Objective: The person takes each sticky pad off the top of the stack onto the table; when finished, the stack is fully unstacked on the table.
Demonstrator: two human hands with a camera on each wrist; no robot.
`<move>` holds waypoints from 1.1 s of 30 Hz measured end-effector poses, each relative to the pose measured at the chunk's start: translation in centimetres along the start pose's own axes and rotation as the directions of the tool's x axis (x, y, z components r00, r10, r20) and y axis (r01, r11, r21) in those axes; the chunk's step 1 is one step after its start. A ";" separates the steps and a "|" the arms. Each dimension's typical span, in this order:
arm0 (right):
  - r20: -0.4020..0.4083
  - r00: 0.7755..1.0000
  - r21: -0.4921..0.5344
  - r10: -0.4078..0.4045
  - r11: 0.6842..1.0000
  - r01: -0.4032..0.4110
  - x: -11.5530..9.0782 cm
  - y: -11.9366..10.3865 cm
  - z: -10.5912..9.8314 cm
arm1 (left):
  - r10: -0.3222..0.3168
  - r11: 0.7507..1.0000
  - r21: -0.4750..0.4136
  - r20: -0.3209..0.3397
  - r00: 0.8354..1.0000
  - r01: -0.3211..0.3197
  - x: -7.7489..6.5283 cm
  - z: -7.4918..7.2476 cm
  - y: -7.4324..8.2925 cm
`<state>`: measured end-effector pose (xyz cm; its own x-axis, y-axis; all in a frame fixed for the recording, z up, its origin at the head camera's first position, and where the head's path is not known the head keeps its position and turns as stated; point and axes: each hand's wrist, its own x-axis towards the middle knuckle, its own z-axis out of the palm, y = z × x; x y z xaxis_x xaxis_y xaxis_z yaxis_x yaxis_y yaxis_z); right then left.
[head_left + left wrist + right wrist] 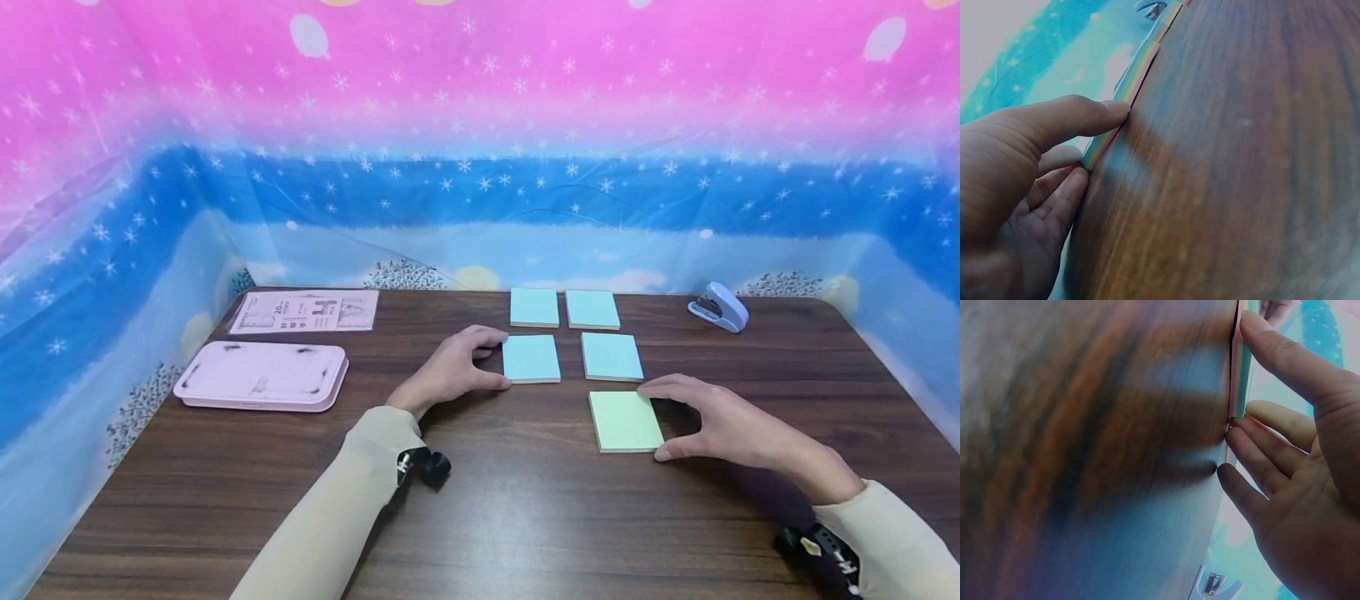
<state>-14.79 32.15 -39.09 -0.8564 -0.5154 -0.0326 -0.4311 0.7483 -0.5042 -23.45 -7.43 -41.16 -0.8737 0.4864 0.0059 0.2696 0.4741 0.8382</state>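
Several square sticky note pads lie flat on the brown table in the head view. My left hand (452,367) grips a light blue sticky note pad (534,360) by its left side, thumb at the near corner and forefinger at the far one. In the left wrist view this pad's edge (1102,142) shows coloured layers. My right hand (738,423) holds a light green sticky note pad (624,422) at its right side, thumb near and forefinger far. Layered colours also line its edge (1240,381) in the right wrist view. Another blue pad (612,357) sits just beyond the green one.
Two more blue pads (534,307) (592,309) stand in a row at the table's back edge. A blue stapler (722,308) is at the back right. On the left are a pink case (262,375) and a printed pink sheet (307,312). Patterned cloth surrounds the table.
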 end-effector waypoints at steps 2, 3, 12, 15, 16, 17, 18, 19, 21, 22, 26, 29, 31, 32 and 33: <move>0.000 1.000 -0.002 -0.001 1.000 0.001 0.0 0.0 0.0 | 0.001 1.000 0.000 -0.001 1.000 -0.001 0.0 0.0 0.0; 0.001 1.000 -0.002 -0.001 1.000 0.001 0.0 0.0 0.0 | 0.001 1.000 0.000 -0.002 1.000 -0.001 0.0 0.1 0.0; 0.004 1.000 0.000 0.003 1.000 -0.003 -0.2 0.0 -0.1 | 0.014 1.000 0.000 0.005 1.000 -0.014 0.2 0.3 0.1; 0.007 1.000 0.002 0.006 1.000 -0.006 -0.1 0.0 0.0 | 0.013 1.000 -0.001 0.004 1.000 -0.013 0.1 0.3 -0.1; 0.008 1.000 0.002 0.008 1.000 -0.008 -0.1 -0.1 0.1 | 0.010 1.000 -0.001 0.003 1.000 -0.010 0.0 0.2 -0.1; 0.009 1.000 0.003 0.009 1.000 -0.009 0.0 -0.1 0.1 | 0.008 1.000 -0.002 0.001 1.000 -0.008 -0.1 0.2 -0.1; 0.011 1.000 0.001 0.008 1.000 -0.008 0.1 -0.1 0.1 | 0.007 1.000 -0.005 -0.003 1.000 -0.007 -0.1 0.1 -0.2; 0.012 1.000 0.000 0.006 1.000 -0.007 0.2 -0.1 0.1 | 0.008 1.000 -0.008 -0.007 1.000 -0.008 -0.2 0.0 -0.3; 0.011 1.000 -0.004 0.001 1.000 -0.001 0.4 -0.2 0.1 | 0.009 1.000 -0.014 -0.016 1.000 -0.010 -0.2 -0.1 -0.4; 0.012 1.000 -0.006 -0.001 1.000 0.001 0.5 -0.2 0.1 | 0.012 1.000 -0.017 -0.021 1.000 -0.012 -0.2 -0.2 -0.5; 0.019 1.000 -0.011 -0.005 1.000 0.005 0.7 -0.2 0.2 | 0.009 0.999 -0.031 -0.022 1.000 -0.010 -0.4 -0.2 -0.5; 0.042 0.999 -0.011 0.001 1.000 0.000 0.8 -0.3 0.0 | -0.001 1.000 -0.030 -0.013 1.000 0.000 -0.6 -0.1 -0.4; 0.063 0.998 -0.008 0.002 1.000 -0.001 1.0 -0.4 -0.3 | 0.000 1.000 -0.020 -0.008 1.000 0.000 -0.8 -0.1 -0.3; 0.071 0.997 -0.002 0.007 1.000 -0.006 1.0 -0.5 -0.5 | 0.003 1.000 -0.009 -0.007 1.000 -0.003 -0.9 -0.1 -0.2; 0.076 0.997 0.002 0.013 1.000 -0.014 1.1 -0.6 -0.7 | 0.007 1.000 0.005 -0.004 1.000 -0.007 -0.9 -0.1 -0.2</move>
<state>-15.64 31.47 -38.25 -0.8380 -0.5355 -0.1050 -0.4187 0.7543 -0.5057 -22.73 -8.03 -41.25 -0.8732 0.4871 0.0141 0.2780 0.4741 0.8354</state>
